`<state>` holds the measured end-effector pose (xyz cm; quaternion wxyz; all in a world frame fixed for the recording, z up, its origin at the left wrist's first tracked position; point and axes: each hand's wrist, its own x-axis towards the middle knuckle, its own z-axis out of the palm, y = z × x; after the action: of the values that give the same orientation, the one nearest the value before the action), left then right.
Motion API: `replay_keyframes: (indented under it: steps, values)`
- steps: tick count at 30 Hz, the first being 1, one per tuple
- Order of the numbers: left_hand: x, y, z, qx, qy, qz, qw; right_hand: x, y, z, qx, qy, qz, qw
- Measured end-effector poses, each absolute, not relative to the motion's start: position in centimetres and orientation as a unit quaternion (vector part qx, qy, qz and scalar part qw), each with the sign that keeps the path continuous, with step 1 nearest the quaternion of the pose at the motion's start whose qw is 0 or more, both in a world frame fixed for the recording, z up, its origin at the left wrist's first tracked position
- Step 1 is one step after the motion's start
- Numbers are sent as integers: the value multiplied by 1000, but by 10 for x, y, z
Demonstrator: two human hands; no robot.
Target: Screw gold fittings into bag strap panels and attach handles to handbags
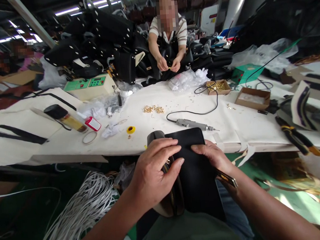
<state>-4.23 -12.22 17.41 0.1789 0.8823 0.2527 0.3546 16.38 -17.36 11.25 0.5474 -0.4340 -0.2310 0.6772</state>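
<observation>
A black leather bag (pixel 194 176) rests against my lap at the table's front edge, its smooth flap laid out to the right. My left hand (pixel 155 171) curls over the bag's left part, near a small gold-coloured fitting, with thumb and fingers bent round its edge. At the right, my right hand (pixel 213 154) grips the flap, thumb on top and the other fingers hidden underneath. A gold-coloured metal piece (pixel 226 176) shows by my right wrist. Beyond the bag lies a grey electric screwdriver (pixel 194 125) with its cable, and small gold-coloured hardware pieces (pixel 153 109) are piled on the white table.
Across the white table (pixel 139 136), a co-worker (pixel 167 35) handles something small. Yellow tape (pixel 130 129), a red-labelled bottle (pixel 92 123), pliers (pixel 295 136), a cardboard box of gold pieces (pixel 218 87) and a control box (pixel 92 86) stand around. White cords (pixel 81 213) lie below left.
</observation>
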Motion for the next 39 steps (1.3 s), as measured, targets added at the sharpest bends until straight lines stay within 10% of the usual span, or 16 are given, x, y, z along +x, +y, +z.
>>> replay_keyframes:
  steps: [9,25,39]
  values:
    - [-34,-83,185,915,293,222,165,149,-179,140,-451,-590,423,518]
    - [-55,-103,186,937,126,296,134,148,-210,133,-497,-667,174,527]
    - [-58,-114,191,945,79,307,76,166,-204,157,-422,-712,283,485]
